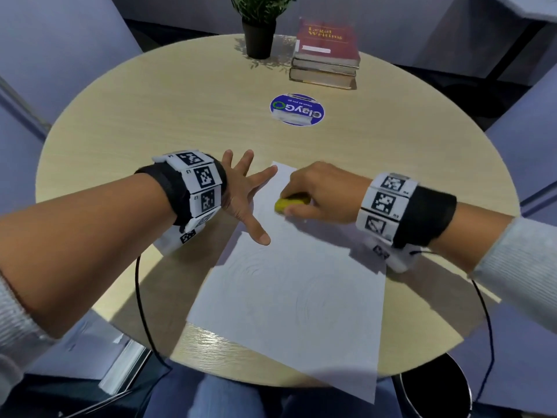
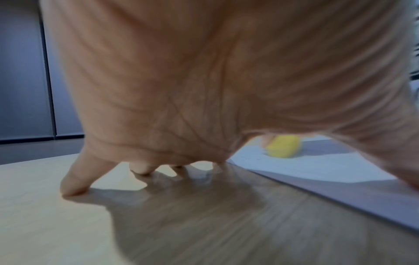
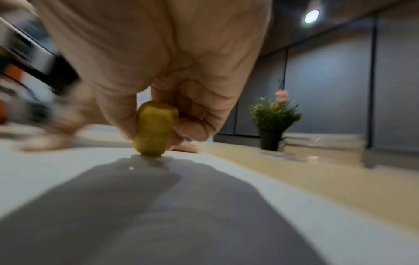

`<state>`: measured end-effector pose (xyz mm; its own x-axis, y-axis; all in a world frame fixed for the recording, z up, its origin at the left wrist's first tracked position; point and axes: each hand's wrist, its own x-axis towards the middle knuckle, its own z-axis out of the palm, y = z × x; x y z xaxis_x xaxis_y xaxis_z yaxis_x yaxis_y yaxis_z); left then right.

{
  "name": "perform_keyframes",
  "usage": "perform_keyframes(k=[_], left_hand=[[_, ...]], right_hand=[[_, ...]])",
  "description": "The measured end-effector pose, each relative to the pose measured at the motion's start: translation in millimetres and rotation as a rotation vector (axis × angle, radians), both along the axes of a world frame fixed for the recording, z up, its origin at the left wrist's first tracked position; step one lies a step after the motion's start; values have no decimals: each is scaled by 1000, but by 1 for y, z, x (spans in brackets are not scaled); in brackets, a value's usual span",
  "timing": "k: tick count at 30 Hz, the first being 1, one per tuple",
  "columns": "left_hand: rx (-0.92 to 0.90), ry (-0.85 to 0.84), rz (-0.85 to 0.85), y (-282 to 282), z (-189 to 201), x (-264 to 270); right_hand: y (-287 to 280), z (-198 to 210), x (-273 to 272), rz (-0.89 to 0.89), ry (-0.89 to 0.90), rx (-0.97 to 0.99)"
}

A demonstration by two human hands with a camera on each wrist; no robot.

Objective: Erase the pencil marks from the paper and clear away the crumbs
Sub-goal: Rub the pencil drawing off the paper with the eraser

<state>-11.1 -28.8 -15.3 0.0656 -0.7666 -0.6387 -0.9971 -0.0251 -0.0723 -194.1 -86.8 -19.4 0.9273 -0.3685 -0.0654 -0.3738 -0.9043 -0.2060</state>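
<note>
- Red book [image 1: 327, 40] lettered "Legal Writing", topping a stack on desk [image 1: 150, 116]
- Blue round sticker [image 1: 297, 110] reading "ClayGo"
- Right hand [image 1: 324, 188] pinching yellow eraser [image 1: 291, 204] against paper [image 1: 295, 291]
- Left hand [image 1: 241, 188] spread, thumb on paper

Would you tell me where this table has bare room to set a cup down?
Bare wood lies left of the round sticker, beyond the left hand. It is crowded at the far edge by the potted plant and book stack, and near you under the paper.

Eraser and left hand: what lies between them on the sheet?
Only bare paper. In the head view, nothing sits between the yellow eraser gripped by the right hand and the spread left hand.
</note>
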Motion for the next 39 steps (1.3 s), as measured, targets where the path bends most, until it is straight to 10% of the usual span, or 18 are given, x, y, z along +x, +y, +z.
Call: perform_keyframes(k=[39], left_hand=[[-4, 5, -2, -1, 2, 0]], right_hand=[[-14, 10, -16, -162, -7, 35]])
